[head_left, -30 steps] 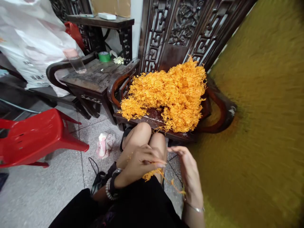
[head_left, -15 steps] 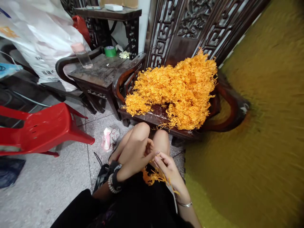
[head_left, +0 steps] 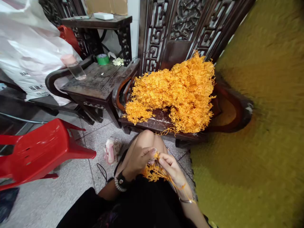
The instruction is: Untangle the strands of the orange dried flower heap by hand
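Observation:
Over my lap, my left hand (head_left: 142, 161) is closed, its thumb and fingertips at a small orange frilly piece (head_left: 156, 155). Close beside it, my right hand (head_left: 171, 167) pinches the same piece from the other side. Below the fingers hangs a bunch of orange frilly strands (head_left: 153, 173), which may be artificial flower parts. Several thin strands trail across my right palm to the wrist. In front of my knees, a large heap of similar orange strands (head_left: 175, 91) lies on a dark wooden chair seat (head_left: 161, 116).
A red plastic stool (head_left: 40, 148) stands on the floor at left. A side table (head_left: 95, 80) bears a clear bottle (head_left: 76, 69) and green tape (head_left: 103, 59). White sacks (head_left: 30, 50) stand behind. A pink-and-white packet (head_left: 111, 152) lies near my feet. A mustard-yellow surface (head_left: 249, 164) fills the right.
My left fingers have drawn in from an outstretched pose to a closed grip. A small orange piece now shows between both hands. The view has shifted slightly and my knees are closer together.

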Demonstrator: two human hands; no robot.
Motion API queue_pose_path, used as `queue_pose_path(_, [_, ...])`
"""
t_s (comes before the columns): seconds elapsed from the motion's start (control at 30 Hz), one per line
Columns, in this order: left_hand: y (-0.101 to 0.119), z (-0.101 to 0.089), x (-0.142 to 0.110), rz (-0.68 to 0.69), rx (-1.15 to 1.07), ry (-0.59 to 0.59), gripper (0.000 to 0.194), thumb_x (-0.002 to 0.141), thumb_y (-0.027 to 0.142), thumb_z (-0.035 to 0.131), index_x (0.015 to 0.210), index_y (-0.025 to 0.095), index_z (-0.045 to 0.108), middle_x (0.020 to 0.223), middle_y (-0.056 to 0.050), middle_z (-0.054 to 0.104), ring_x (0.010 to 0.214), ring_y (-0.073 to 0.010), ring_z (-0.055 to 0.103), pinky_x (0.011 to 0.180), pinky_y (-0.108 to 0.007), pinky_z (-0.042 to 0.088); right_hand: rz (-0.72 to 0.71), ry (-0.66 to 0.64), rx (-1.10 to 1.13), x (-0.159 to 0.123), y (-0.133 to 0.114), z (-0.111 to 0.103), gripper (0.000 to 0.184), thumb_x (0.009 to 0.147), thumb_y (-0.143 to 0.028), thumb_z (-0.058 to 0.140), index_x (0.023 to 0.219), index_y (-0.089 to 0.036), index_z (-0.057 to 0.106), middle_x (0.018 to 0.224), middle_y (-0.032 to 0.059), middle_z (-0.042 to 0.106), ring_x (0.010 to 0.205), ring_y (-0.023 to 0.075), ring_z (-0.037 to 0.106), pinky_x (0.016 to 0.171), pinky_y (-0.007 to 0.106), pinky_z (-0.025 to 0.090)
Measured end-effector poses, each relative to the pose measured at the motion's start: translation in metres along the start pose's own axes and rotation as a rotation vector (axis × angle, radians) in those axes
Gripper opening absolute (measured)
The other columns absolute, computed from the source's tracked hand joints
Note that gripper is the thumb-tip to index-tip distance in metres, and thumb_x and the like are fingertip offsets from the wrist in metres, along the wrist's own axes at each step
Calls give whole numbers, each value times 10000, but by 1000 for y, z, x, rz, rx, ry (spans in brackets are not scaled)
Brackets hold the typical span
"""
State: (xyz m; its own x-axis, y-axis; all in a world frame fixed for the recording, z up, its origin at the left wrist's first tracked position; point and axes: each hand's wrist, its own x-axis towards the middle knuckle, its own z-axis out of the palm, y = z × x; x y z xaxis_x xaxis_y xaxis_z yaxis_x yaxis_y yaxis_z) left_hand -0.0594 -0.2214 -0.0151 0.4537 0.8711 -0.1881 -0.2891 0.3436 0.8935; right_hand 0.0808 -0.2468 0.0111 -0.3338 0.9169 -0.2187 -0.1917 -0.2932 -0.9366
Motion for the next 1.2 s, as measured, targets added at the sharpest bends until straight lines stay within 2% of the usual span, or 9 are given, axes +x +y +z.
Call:
queue_pose_path(0.13, [5, 10, 3, 4, -271, 39, 417, 790, 504, 575, 587, 207, 364, 525, 79, 257, 457, -71, 183, 417, -214, 196, -6, -11, 68, 7, 2, 3, 425, 765, -483, 658, 552, -185, 443, 527, -52, 315, 503, 90, 231, 516, 261, 225])
queue_pose_path(0.3, [21, 4, 7, -8, -312, 226, 422, 932, 321, 278, 513, 277, 276, 500, 73, 151, 437, -127, 129, 360, -236, 204, -117, 114, 269, 13, 4, 7, 442, 815, -484, 570, 537, -220, 349, 525, -38, 280, 525, 136, 264, 536, 296, 257])
queue_pose_path(0.43, [23, -14, 11, 122, -419, 245, 423, 903, 371, 431, 531, 203, 320, 462, 71, 240, 404, -81, 222, 412, -189, 273, -167, 103, 233, 16, 5, 13, 376, 859, -426, 530, 587, -214, 379, 594, -21, 300, 575, 147, 275, 573, 309, 261])
queue_pose_path(0.57, [28, -49, 34, 281, 30, 375, 358, 862, 419, 526, 614, 162, 495, 572, 17, 493, 533, -85, 463, 560, -200, 393, -251, 126, 235, 16, 6, 21, 384, 885, -448, 459, 603, -210, 356, 624, -17, 307, 578, 143, 279, 594, 311, 307])
queue_pose_path(0.67, [46, -82, 73, 332, 271, 657, 396, 922, 495, 342, 718, 189, 490, 547, 40, 458, 436, -89, 414, 535, -229, 392, -258, 183, 318, 18, 6, 24, 368, 867, -445, 442, 608, -210, 326, 636, -23, 279, 566, 137, 272, 591, 303, 345])
queue_pose_path(0.73, [64, -100, 106, 352, 662, 824, 356, 955, 416, 283, 824, 189, 524, 634, -4, 550, 550, -131, 538, 621, -255, 422, -262, 222, 353, 21, 4, 25, 342, 848, -419, 446, 609, -211, 318, 634, -28, 259, 556, 134, 255, 587, 296, 361])
queue_pose_path(0.87, [90, -124, 166, 143, 1270, 911, 296, 946, 267, 296, 1082, 121, 515, 884, -136, 671, 883, -253, 646, 783, -333, 446, -240, 294, 377, 28, -4, 21, 288, 825, -369, 465, 609, -211, 358, 634, -28, 265, 550, 133, 247, 575, 284, 376])
queue_pose_path(1.07, [88, -135, 191, 51, 1327, 920, 446, 847, 228, 513, 1232, 22, 427, 1248, -265, 514, 1190, -335, 485, 928, -401, 423, -241, 317, 496, 28, -23, 10, 228, 822, -303, 489, 631, -205, 413, 654, -24, 271, 567, 125, 295, 542, 241, 378])
queue_pose_path(1.2, [85, -115, 162, 422, 1229, 909, 397, 914, 308, 412, 1242, 88, 453, 1316, -218, 472, 1239, -301, 419, 1051, -426, 315, -285, 299, 509, 25, -37, 1, 219, 830, -292, 470, 633, -205, 430, 657, -22, 280, 572, 124, 320, 552, 246, 402])
